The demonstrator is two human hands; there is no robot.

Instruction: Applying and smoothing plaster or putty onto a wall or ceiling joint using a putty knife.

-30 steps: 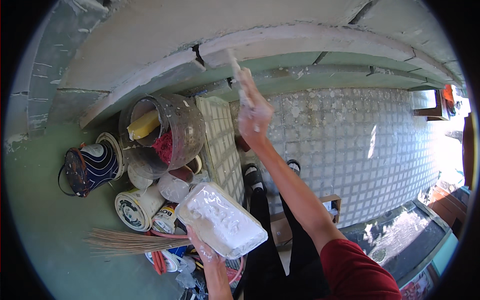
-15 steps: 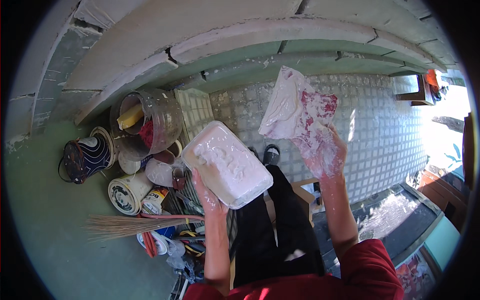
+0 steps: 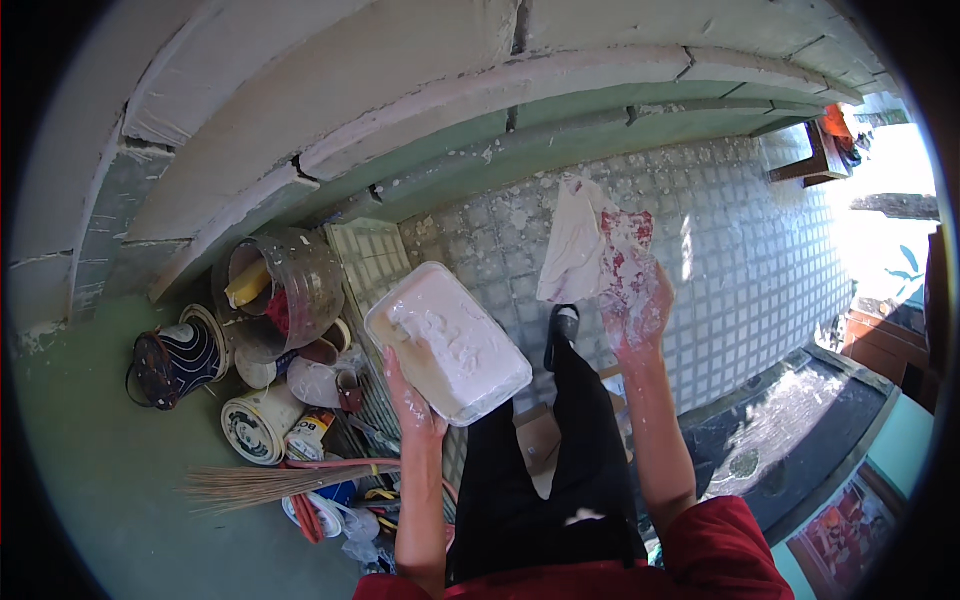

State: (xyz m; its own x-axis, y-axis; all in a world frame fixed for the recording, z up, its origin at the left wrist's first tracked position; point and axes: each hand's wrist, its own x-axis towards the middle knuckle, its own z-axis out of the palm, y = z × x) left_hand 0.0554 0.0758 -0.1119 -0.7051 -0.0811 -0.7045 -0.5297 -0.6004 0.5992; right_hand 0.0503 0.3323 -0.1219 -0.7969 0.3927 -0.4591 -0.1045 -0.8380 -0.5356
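My left hand (image 3: 410,395) grips a rectangular plastic tub (image 3: 500,392) by its left side, fingers out of sight underneath. Thick white paste (image 3: 455,340) fills much of it, with an uneven, scooped surface. Out to the right, my right hand (image 3: 640,305), smeared with white, is closed around a flat putty spreader (image 3: 628,232). Red shows through the white coating near the fingers, while a heavy layer of paste covers its left part. The spreader is held up over the tiled floor, apart from the tub.
On the left stand a clear bucket (image 3: 325,285) with a yellow sponge (image 3: 248,284), a dark patterned pail (image 3: 185,360), a white pail (image 3: 255,425) and a stick broom (image 3: 240,485). A ledged wall (image 3: 450,165) runs along the far side. A dark-topped table (image 3: 770,450) is at the right.
My view has shifted and I have stepped, one foot now farther forward. The spreader has turned and come a little lower in view. The tub remains in my left hand.
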